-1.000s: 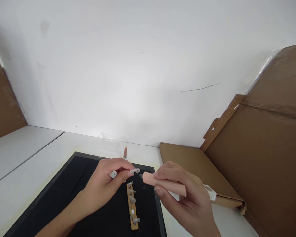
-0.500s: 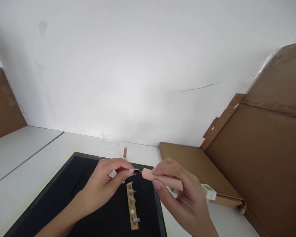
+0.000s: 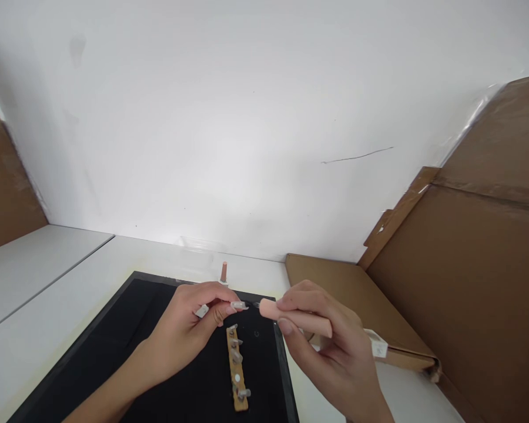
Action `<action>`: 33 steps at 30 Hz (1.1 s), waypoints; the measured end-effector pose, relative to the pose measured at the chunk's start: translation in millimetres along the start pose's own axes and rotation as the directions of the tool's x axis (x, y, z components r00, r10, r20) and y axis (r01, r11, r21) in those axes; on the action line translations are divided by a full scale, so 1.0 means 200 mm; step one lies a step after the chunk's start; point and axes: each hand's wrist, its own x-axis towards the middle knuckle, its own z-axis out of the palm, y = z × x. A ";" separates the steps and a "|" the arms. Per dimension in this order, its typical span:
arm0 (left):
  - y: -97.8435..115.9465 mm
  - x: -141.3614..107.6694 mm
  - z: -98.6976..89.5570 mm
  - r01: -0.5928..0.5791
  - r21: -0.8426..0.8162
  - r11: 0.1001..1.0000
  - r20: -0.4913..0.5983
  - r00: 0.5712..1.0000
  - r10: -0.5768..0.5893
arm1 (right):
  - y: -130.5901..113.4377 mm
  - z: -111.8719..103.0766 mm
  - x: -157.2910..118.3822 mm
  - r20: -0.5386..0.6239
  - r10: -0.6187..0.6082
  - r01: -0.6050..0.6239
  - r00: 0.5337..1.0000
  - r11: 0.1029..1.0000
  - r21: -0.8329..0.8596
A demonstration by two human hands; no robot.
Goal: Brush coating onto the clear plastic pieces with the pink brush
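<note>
Between thumb and forefinger, my left hand (image 3: 194, 323) pinches a small clear nail tip (image 3: 239, 305). My right hand (image 3: 330, 341) grips a peach-coloured brush handle (image 3: 295, 317), whose dark brush end points left at the nail tip. Whether the bristles touch it is hard to tell. Below the hands, a wooden strip (image 3: 238, 369) holding several clear nail tips lies on the black mat (image 3: 180, 364).
A bottle with a peach cap (image 3: 224, 272) stands behind my left hand. The flat cardboard box (image 3: 335, 288) lies at the right, with a small white box (image 3: 378, 343) beside my right hand. Cardboard panels (image 3: 476, 252) rise at both sides.
My right hand has moved slightly right with the brush, drawing it back a little from the nail tip. The nail tip has turned slightly in my left fingers.
</note>
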 end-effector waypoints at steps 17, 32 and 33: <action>0.01 -0.01 -0.01 0.018 0.000 1.000 0.001 1.000 -0.018 | 0.01 0.00 -0.01 -0.020 0.005 -0.005 1.000 0.999 -0.032; 0.01 0.00 -0.02 0.020 -0.002 1.000 0.008 1.000 -0.020 | 0.01 0.00 0.00 -0.028 -0.015 0.014 1.000 0.999 -0.034; 0.01 0.00 -0.02 0.019 -0.002 1.000 0.004 1.000 -0.019 | 0.01 0.00 0.00 -0.035 -0.027 0.026 0.999 0.999 -0.026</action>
